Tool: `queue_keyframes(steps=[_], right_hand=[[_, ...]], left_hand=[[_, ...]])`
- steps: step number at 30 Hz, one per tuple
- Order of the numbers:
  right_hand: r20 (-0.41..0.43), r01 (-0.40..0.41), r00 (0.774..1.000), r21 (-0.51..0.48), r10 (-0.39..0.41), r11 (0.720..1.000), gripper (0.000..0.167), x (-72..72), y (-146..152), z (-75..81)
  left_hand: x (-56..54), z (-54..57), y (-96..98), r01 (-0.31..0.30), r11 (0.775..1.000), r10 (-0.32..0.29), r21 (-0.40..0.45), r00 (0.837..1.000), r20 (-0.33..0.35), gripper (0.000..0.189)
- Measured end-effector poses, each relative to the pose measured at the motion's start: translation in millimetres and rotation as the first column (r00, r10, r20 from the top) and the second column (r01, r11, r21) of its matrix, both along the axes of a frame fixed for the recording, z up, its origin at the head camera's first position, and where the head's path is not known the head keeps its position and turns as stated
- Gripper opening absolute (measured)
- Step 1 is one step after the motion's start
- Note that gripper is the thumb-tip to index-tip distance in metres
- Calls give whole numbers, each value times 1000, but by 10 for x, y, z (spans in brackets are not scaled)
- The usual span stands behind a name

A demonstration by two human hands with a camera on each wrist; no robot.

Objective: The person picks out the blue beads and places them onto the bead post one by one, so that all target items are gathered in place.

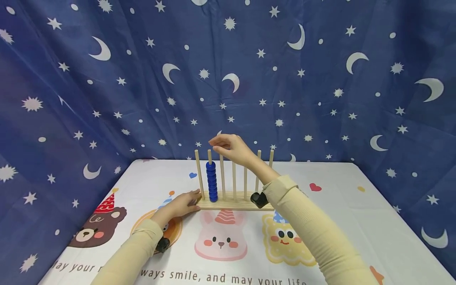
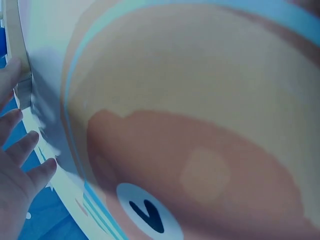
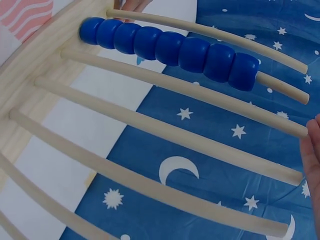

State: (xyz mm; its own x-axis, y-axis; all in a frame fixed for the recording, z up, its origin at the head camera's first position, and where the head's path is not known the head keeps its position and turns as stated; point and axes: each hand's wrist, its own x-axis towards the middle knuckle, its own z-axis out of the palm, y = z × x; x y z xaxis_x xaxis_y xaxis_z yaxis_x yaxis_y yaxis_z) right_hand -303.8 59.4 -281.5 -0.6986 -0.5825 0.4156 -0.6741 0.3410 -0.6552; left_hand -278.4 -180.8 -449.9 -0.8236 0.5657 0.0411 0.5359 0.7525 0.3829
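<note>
A wooden bead rack with several upright pegs stands on the table; its pale base [image 1: 231, 205] runs left to right. Several blue beads [image 1: 211, 182] are stacked on the second peg from the left, whose tip pokes out above them. At the rack's left end, my left hand [image 1: 181, 205] touches the base with spread fingers. My right hand [image 1: 233, 148] hovers over the peg tops, fingers pointing left, with nothing seen between fingers and thumb. In the right wrist view, its fingers [image 3: 312, 150] are close to the tip of the third peg [image 3: 200, 95].
The white tablecloth [image 1: 356, 221] has printed cartoon figures, hearts and lettering. Behind the table hangs a dark blue curtain [image 1: 249, 114] with moons and stars. A black wrist device [image 1: 259, 200] on the right arm overlaps the base's right part.
</note>
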Motion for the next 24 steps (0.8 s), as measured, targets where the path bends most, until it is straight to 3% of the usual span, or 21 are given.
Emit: queue_keyframes(steps=[14, 20, 24], right_hand=[[-67, -33, 997, -3, 33, 999, 26, 84, 58, 34], [-148, -56, 987, 6, 56, 998, 25, 231, 151, -1], [-203, -74, 976, 7, 74, 997, 25, 365, 276, -97]], left_hand=[[26, 1, -32, -22, 1000, 22, 6, 999, -46, 38], [77, -16, -32, -65, 998, 67, 27, 996, -66, 29], [116, -16, -57, -104, 993, 110, 54, 987, -120, 25]])
